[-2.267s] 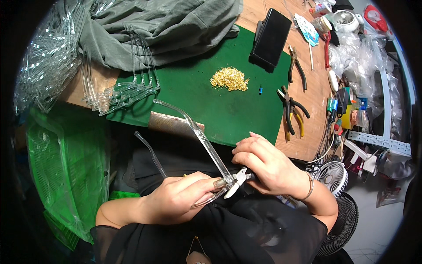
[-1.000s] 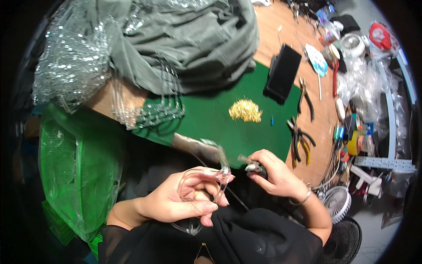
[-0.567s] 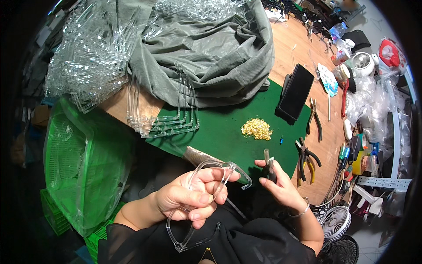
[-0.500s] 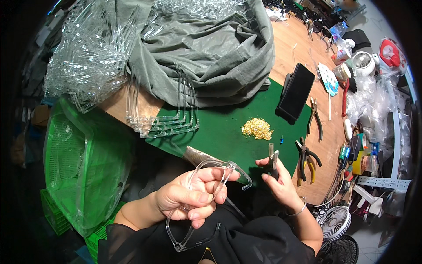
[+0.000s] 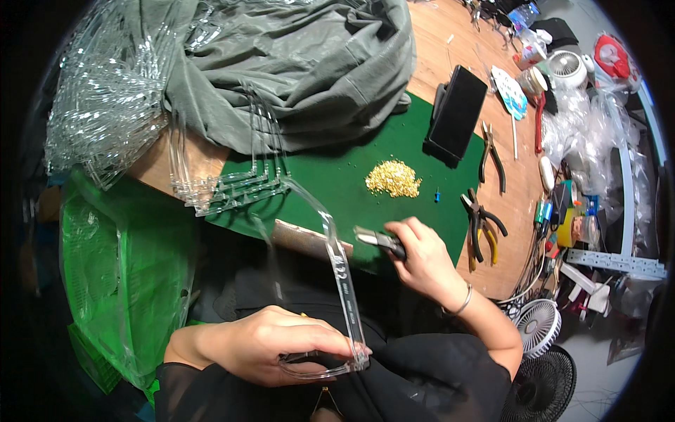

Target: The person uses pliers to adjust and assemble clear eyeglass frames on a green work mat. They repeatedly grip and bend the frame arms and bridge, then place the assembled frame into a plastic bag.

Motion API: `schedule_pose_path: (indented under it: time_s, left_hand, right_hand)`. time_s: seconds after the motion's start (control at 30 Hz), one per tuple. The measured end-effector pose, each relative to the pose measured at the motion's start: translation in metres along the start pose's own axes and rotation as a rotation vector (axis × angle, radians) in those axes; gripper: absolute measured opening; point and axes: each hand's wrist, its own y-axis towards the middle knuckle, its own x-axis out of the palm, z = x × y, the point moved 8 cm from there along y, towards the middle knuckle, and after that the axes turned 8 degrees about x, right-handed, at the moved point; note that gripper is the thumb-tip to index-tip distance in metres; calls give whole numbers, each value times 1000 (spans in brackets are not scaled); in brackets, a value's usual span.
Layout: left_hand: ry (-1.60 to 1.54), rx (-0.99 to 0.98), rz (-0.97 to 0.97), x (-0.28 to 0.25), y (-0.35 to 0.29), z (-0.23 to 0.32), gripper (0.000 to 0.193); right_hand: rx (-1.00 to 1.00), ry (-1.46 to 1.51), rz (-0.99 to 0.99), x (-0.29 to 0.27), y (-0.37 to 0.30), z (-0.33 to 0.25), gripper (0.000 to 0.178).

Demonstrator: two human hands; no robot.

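Observation:
My left hand (image 5: 278, 343) is closed on a clear plastic eyeglass frame (image 5: 342, 278), gripping it by its front. One of its temples stretches up and away over the edge of the green mat (image 5: 330, 158); the other is blurred. A short way off, my right hand (image 5: 430, 261) is closed round pliers (image 5: 380, 239) with pale jaws that point left toward the temple, apart from it. Beneath that temple, at the mat's near edge, lies a brownish half-round block (image 5: 302, 239). Beyond my hands is a heap of tiny gold-coloured parts (image 5: 392, 178), with a blue pin (image 5: 437, 195) beside it.
Several clear frames (image 5: 239, 188) stand in a row at the mat's left, before a grey cloth (image 5: 302, 77) and a large pile of clear frames (image 5: 105, 98). A phone (image 5: 457, 112) and two other pliers (image 5: 492, 158) lie right. A green basket (image 5: 126, 246) stands left.
My left hand has come lower and turned the frame, so a temple now points away from me. My right hand has swung the pliers from pointing up to pointing left. The whole view has shifted.

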Motion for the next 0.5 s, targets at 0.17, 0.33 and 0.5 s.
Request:
schedule_pose_path:
  time_s: [0.17, 0.33, 0.5]
  left_hand:
    - [-121, -149, 234, -6, -5, -7, 39]
    - [-216, 52, 412, -22, -19, -9, 32]
    - [123, 230, 481, -31, -4, -13, 29]
  right_hand:
    - [-95, -311, 117, 9, 27, -11, 57]
    - [-46, -177, 111, -3, 10, -7, 48]
    - [101, 9, 153, -20, 26, 16, 20]
